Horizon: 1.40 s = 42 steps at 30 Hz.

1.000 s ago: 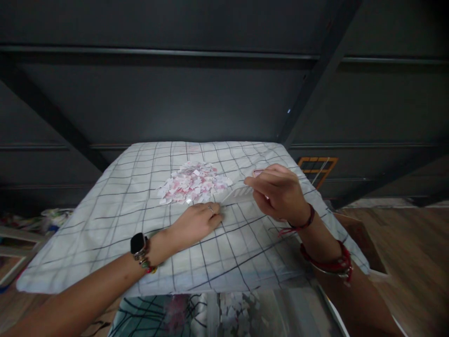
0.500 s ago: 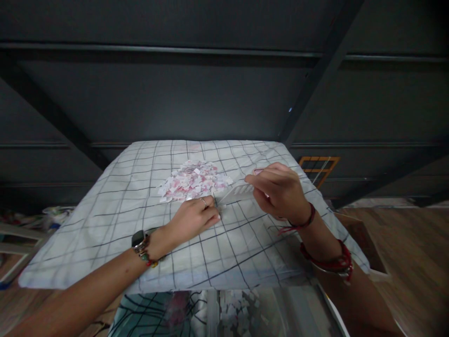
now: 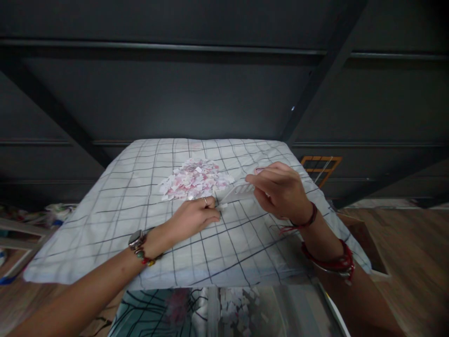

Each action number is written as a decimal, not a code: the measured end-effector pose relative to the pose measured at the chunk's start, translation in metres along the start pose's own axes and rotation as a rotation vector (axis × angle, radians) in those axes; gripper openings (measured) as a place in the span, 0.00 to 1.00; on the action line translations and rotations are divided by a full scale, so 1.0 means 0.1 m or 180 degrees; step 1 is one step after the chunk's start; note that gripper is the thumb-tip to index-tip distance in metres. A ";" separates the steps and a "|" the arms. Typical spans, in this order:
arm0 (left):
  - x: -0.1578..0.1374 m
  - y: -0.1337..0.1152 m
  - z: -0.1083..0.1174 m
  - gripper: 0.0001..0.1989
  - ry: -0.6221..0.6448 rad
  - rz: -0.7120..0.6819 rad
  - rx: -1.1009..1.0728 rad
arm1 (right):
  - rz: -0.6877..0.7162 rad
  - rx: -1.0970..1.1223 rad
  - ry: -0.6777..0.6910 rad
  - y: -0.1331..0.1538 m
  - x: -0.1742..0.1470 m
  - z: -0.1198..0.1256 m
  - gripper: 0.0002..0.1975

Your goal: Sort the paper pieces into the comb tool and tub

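Observation:
My right hand (image 3: 280, 192) is closed around a thin white slotted plastic piece (image 3: 242, 189), its slotted end pointing left and down toward my left hand. A bit of pink shows at the top of the grip; the rest is hidden by the fingers. My left hand (image 3: 194, 216) rests low over the checked cloth with its fingers curled together; what they pinch, if anything, I cannot make out. A small white paper scrap (image 3: 222, 206) lies at those fingertips, near the slotted piece's tip. Just beyond my left hand is a heap of white and pink paper scraps (image 3: 192, 180).
A white checked cloth (image 3: 115, 210) covers the table. In front of me, below its near edge, a clear container (image 3: 273, 309) holds more paper scraps, beside teal patterned fabric (image 3: 143, 311). Dark panels (image 3: 196, 93) rise behind the table. An open box (image 3: 365, 243) stands at the right.
My left hand has shifted very slightly, and the small scrap beside its fingertips shows more clearly. The right hand keeps its grip on the slotted piece. The view has moved a little.

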<state>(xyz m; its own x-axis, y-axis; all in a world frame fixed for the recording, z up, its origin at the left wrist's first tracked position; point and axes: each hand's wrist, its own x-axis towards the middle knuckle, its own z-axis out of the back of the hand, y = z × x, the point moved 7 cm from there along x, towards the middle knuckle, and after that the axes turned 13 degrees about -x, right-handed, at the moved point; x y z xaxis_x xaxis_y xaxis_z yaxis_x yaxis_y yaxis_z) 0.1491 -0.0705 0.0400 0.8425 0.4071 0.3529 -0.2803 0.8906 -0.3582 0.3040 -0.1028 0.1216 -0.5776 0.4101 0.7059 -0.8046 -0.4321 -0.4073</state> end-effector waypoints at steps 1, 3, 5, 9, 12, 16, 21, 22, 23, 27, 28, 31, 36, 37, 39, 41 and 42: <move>0.00 -0.01 0.01 0.23 -0.0035 -0.0018 -0.0015 | 0.0009 0.0002 -0.0002 0.00 0.00 0.00 0.13; 0.00 -0.02 0.02 0.23 -0.0089 -0.0039 0.0015 | 0.0016 -0.0010 0.0002 0.01 0.01 0.01 0.13; 0.01 -0.04 0.02 0.23 -0.0113 -0.0037 0.0077 | 0.0015 -0.0030 0.0020 0.01 0.01 0.01 0.13; 0.02 -0.06 0.03 0.23 -0.0141 -0.0016 0.0174 | 0.0006 -0.0053 0.0046 0.00 0.01 0.00 0.13; 0.02 -0.07 0.02 0.22 -0.0182 -0.0035 0.0210 | -0.0011 -0.0037 0.0089 0.00 0.01 -0.02 0.13; 0.01 -0.04 0.02 0.20 -0.0257 0.0009 0.0152 | -0.0008 -0.0034 0.0108 0.00 0.01 -0.01 0.13; -0.01 0.05 0.03 0.18 -0.0393 0.0285 -0.0206 | 0.0005 0.0033 0.0053 0.01 0.02 0.01 0.12; -0.01 0.06 0.03 0.18 -0.0401 0.0312 -0.0253 | 0.0008 0.0043 0.0055 0.01 0.02 0.00 0.12; -0.01 0.08 0.02 0.18 -0.0396 0.0326 -0.0280 | 0.0011 0.0046 0.0054 0.01 0.02 0.00 0.12; -0.02 0.11 0.01 0.19 -0.0346 0.0376 -0.0309 | -0.0017 0.0071 0.0090 -0.01 0.00 -0.02 0.13; -0.02 0.12 0.02 0.20 -0.0358 0.0402 -0.0303 | -0.0041 0.0082 0.0122 -0.01 0.00 -0.02 0.13; -0.01 0.15 0.07 0.22 -0.0482 0.0544 -0.0275 | -0.0105 0.0068 0.0193 -0.03 -0.02 -0.04 0.13; -0.03 0.36 0.30 0.16 -0.0958 0.1127 -0.0150 | -0.0108 -0.0135 0.0057 0.00 0.00 -0.03 0.13; -0.04 0.42 0.35 0.15 -0.1030 0.1257 -0.0140 | -0.0095 -0.0156 0.0018 0.02 0.00 -0.03 0.13; -0.06 0.54 0.43 0.14 -0.1092 0.1448 -0.0189 | -0.0056 -0.0169 0.0003 0.05 0.02 -0.05 0.13; -0.08 0.64 0.47 0.15 -0.1017 0.1561 -0.0313 | 0.0049 -0.0123 0.0051 0.10 0.03 -0.07 0.13; -0.09 0.68 0.49 0.16 -0.0977 0.1596 -0.0359 | 0.0130 -0.0068 0.0071 0.13 0.04 -0.07 0.14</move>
<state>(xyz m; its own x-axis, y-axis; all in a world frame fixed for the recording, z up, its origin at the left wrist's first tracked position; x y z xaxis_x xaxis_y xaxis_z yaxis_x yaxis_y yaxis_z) 0.0997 -0.0040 0.0545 0.4440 0.8271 0.3447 -0.5446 0.5546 -0.6291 0.2905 -0.1010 0.1145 -0.6128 0.4103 0.6754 -0.7828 -0.4316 -0.4482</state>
